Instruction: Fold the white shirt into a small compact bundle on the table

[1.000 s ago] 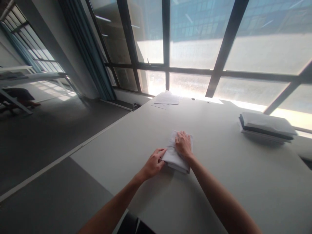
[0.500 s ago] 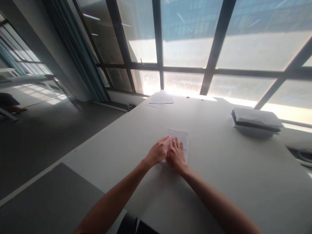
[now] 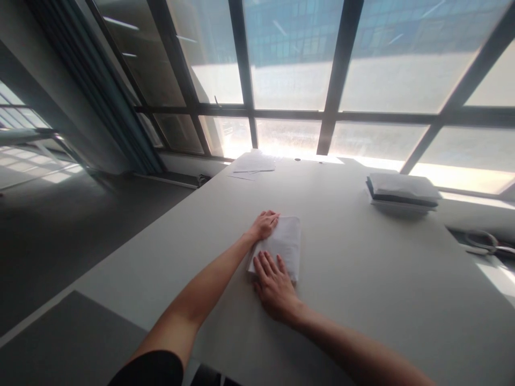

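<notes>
Head view — both hands flat on folded white cloth (image 3: 284,244) — left hand (image 3: 265,225) far edge, right hand (image 3: 276,287) near

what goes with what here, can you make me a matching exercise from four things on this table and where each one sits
Things:
1. folded white cloth
2. stack of folded fabric
3. loose papers
4. left hand

Places:
A. far right of the table, near the window
B. far edge of the table, left of centre
C. middle of the table, under both hands
D. on the far left corner of the cloth

Pairs: 1-C, 2-A, 3-B, 4-D

The right hand lies flat on the cloth's near end.
</notes>
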Tool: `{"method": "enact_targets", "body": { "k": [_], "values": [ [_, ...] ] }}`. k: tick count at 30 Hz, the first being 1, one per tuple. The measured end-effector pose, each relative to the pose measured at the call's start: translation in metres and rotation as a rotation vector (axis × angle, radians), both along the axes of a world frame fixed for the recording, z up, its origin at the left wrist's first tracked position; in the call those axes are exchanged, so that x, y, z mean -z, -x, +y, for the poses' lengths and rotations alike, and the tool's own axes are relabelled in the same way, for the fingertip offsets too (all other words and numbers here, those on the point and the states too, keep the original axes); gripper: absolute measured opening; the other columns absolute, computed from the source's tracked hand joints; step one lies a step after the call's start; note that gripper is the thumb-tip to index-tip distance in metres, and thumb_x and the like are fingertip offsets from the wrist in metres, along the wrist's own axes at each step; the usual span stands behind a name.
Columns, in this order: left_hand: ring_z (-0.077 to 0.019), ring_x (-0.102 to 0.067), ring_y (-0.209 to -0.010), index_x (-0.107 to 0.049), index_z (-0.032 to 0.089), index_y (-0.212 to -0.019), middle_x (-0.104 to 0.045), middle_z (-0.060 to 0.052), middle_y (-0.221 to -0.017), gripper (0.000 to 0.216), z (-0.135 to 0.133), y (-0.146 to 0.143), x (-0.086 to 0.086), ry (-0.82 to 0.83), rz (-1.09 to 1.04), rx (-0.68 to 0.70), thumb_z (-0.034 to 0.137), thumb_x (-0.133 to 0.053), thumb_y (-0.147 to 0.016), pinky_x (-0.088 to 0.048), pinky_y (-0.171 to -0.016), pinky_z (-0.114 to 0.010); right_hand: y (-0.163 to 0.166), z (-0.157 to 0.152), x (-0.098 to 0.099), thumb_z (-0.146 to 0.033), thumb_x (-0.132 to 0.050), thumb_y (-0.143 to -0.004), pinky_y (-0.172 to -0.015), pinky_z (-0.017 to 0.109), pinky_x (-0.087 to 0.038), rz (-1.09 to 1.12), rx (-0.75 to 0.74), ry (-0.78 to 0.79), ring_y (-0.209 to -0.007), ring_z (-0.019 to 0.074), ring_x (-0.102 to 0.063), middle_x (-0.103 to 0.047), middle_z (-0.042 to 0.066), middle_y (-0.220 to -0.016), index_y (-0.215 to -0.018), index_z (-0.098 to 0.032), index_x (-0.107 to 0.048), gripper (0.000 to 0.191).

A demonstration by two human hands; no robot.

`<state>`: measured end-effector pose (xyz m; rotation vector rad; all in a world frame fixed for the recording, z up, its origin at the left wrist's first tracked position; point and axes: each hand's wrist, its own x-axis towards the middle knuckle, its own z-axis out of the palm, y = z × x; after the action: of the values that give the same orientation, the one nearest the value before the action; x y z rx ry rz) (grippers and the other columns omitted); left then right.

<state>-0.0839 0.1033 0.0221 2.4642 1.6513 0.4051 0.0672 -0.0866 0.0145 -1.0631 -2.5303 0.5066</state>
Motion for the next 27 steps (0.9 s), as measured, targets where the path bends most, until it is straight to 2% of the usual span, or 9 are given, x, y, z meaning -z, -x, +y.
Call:
{"method": "enact_targets", "body": {
  "k": [3,6,9,12,14,17,20,22,27],
  "values": [
    [-0.0228,-0.06,-0.122,-0.071,0.019,-0.131,-0.07,-0.011,-0.126,0.039,-0.006,-0.002,-0.005,-0.023,0.02,-0.125,0.028,-0.043,-0.106,-0.039,-0.114,-0.037,-0.024,0.014,-0.001,-0.008,-0.041,-0.094,-0.131,0.049,-0.007,0.034,-0.062,0.023,-0.158,0.0213,-0.024,-0.034,0.006,-0.168,-0.162,-0.022,-0.041,0.07],
    [-0.0271,-0.063,-0.116,-0.076,0.017,-0.117,-0.071,-0.015,-0.117,0.034,-0.023,-0.003,-0.011,-0.032,0.061,-0.244,0.031,-0.046,-0.106,-0.043,-0.109,-0.041,-0.075,0.034,-0.009,-0.003,-0.042,-0.087,-0.131,0.048,-0.008,0.078,-0.2,0.083,-0.154,0.0177,-0.035,-0.045,0.0,-0.162,-0.153,-0.028,-0.055,0.071],
    [-0.0302,-0.066,-0.115,-0.069,0.016,-0.127,-0.071,-0.018,-0.12,0.034,-0.052,-0.002,-0.018,0.023,0.073,-0.289,0.031,-0.048,-0.105,-0.047,-0.103,-0.042,-0.139,0.051,-0.022,-0.007,-0.044,-0.087,-0.13,0.052,-0.009,0.156,-0.244,0.21,-0.148,0.0194,-0.045,-0.063,-0.002,-0.146,-0.132,-0.031,-0.073,0.059],
    [-0.0317,-0.067,-0.117,-0.058,0.017,-0.142,-0.071,-0.018,-0.125,0.042,-0.078,-0.008,-0.027,0.109,0.075,-0.277,0.033,-0.054,-0.103,-0.049,-0.101,-0.041,-0.177,0.068,-0.034,-0.014,-0.049,-0.085,-0.124,0.054,-0.026,0.232,-0.091,0.401,-0.135,0.0269,-0.059,-0.076,0.003,-0.126,-0.104,-0.027,-0.084,0.041],
    [-0.0322,-0.065,-0.122,-0.057,0.016,-0.144,-0.07,-0.019,-0.129,0.043,-0.086,-0.022,-0.033,0.046,0.065,-0.248,0.031,-0.05,-0.104,-0.046,-0.106,-0.044,-0.175,0.079,-0.039,-0.017,-0.048,-0.086,-0.116,0.048,-0.04,0.272,0.17,0.39,-0.123,0.0282,-0.067,-0.079,0.006,-0.118,-0.1,-0.024,-0.084,0.039],
    [-0.0294,-0.051,-0.14,-0.053,0.015,-0.149,-0.059,-0.018,-0.147,0.046,-0.082,-0.056,-0.03,-0.105,0.012,-0.067,0.024,-0.041,-0.107,-0.033,-0.12,-0.046,-0.136,0.093,-0.038,-0.015,-0.041,-0.093,-0.116,0.037,-0.039,0.251,0.532,0.144,-0.13,0.0241,-0.061,-0.07,0.011,-0.137,-0.131,-0.016,-0.074,0.05],
    [-0.0281,-0.034,-0.154,-0.044,0.017,-0.157,-0.044,-0.016,-0.162,0.055,-0.067,-0.083,-0.014,-0.048,0.048,0.2,0.022,-0.047,-0.103,-0.021,-0.127,-0.05,-0.089,0.101,-0.026,-0.015,-0.034,-0.099,-0.125,0.038,-0.025,0.111,0.554,0.041,-0.151,0.0243,-0.039,-0.047,0.016,-0.16,-0.154,-0.008,-0.051,0.058],
    [-0.028,-0.029,-0.157,-0.041,0.018,-0.16,-0.039,-0.016,-0.165,0.059,-0.054,-0.086,-0.002,0.013,0.099,0.272,0.025,-0.048,-0.102,-0.019,-0.128,-0.051,-0.071,0.1,-0.015,-0.022,-0.029,-0.105,-0.127,0.043,-0.018,0.026,0.564,0.024,-0.155,0.0262,-0.031,-0.04,0.018,-0.165,-0.159,-0.005,-0.042,0.058],
    [-0.0261,-0.025,-0.158,-0.036,0.011,-0.162,-0.033,-0.017,-0.168,0.058,-0.028,-0.056,0.008,0.094,0.091,0.111,0.034,-0.025,-0.11,-0.017,-0.129,-0.048,-0.082,0.089,0.003,-0.046,-0.035,-0.108,-0.129,0.046,-0.005,-0.067,0.623,-0.006,-0.158,0.0299,-0.022,-0.032,0.023,-0.167,-0.16,0.0,-0.038,0.07]
  ]
}}
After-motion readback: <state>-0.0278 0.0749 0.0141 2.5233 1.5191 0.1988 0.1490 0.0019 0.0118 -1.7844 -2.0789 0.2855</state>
